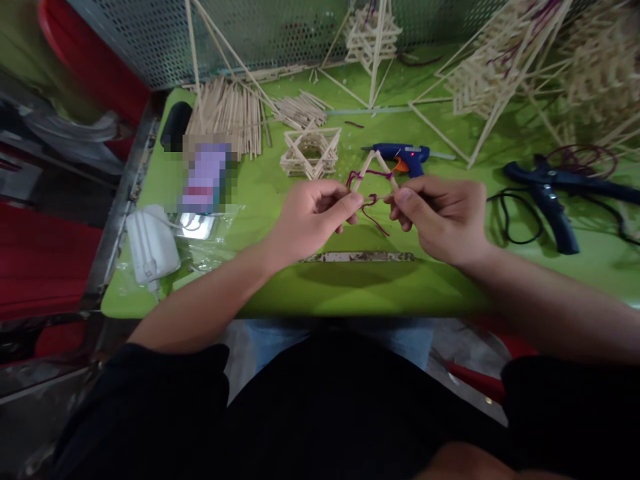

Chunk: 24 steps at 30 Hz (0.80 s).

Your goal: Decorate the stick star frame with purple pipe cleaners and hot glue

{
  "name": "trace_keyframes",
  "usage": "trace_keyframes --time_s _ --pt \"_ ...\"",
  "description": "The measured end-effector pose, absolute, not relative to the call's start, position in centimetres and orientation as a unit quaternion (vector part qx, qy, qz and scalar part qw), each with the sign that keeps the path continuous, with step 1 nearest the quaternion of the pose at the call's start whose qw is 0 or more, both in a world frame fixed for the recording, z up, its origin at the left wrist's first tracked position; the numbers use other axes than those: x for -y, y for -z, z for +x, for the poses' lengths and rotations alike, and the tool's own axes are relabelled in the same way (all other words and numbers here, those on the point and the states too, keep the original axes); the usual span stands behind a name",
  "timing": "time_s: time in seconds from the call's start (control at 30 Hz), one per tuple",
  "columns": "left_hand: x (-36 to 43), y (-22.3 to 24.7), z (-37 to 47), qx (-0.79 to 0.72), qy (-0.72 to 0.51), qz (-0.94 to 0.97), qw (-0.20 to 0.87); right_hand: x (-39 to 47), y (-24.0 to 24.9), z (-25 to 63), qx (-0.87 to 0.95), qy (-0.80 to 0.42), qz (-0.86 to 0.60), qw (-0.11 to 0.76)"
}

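Note:
Above the green table, a small triangle of wooden sticks (pixel 369 162) hangs between my hands, its peak pointing away from me. Purple string (pixel 373 172) crosses it, with a loose tail dangling below. My left hand (pixel 320 217) pinches the triangle's left lower corner between thumb and fingers. At the right lower corner, my right hand (pixel 437 210) has a similar pinch. Just beyond the triangle lies a blue glue gun (pixel 403 153) with an orange trigger and a small red light. A stacked stick frame (pixel 311 153) sits to its left.
Piles of loose sticks (pixel 235 113) lie at the back left, near a phone (pixel 205 173) and a white charger (pixel 153 243). Tall stick structures (pixel 373 40) stand along the back. A dark blue tool (pixel 553 200) with cable is at right. A speckled strip (pixel 360 257) lies near the front edge.

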<state>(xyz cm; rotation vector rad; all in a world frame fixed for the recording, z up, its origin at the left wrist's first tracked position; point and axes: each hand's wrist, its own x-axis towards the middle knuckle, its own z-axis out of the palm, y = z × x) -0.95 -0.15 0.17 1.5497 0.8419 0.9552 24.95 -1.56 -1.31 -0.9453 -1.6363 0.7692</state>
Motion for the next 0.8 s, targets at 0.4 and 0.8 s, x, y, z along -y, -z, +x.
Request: trace_keyframes --time_s 0.4,0.8 --pt "-1.3 0.3 -1.5 -0.393 -0.492 0.599 0.495 -0.6 2.1 26.2 0.757 -0.210 -0.383 0.486" --pt "-5.6 1.8 -3.1 -0.427 -0.554 0.546 0.460 1.4 -0.3 26.0 0.914 0.005 -0.293 0.280"
